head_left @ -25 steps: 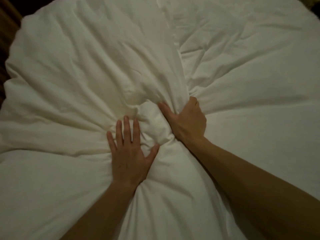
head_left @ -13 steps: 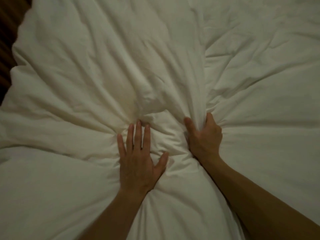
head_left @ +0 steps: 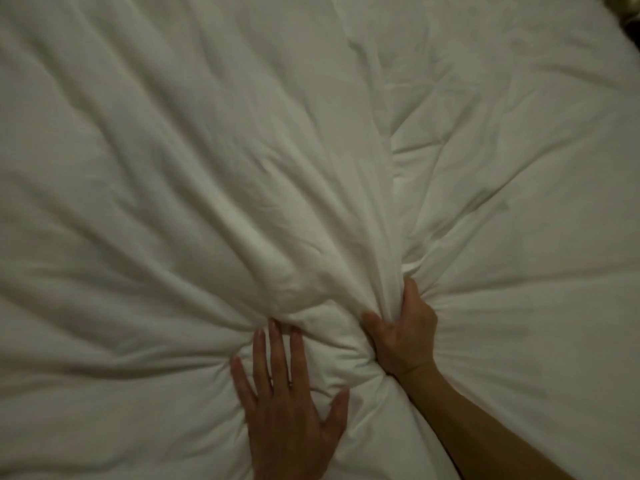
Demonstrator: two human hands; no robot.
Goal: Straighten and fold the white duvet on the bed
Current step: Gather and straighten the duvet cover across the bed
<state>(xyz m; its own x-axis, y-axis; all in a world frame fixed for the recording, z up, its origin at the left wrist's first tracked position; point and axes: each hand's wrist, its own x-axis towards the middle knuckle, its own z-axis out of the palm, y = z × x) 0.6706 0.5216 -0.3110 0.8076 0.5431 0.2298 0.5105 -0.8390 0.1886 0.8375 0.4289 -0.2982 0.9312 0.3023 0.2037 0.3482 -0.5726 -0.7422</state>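
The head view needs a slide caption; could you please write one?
Left hand presses flat on the white duvet while the right hand grips a bunched fold.

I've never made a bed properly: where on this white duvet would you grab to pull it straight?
Probably the raised ridge of the duvet where creases converge, from the near side. The right hand grips that bunch with curled fingers, while the left hand presses flat beside it.

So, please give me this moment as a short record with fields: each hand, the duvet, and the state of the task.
left hand: flat on the duvet, fingers straight and spread, pressing down
right hand: grips a bunched fold, fingers curled into the cloth
duvet: white, wrinkled, creases radiating from the gathered spot between the hands
task state: not yet straightened or folded
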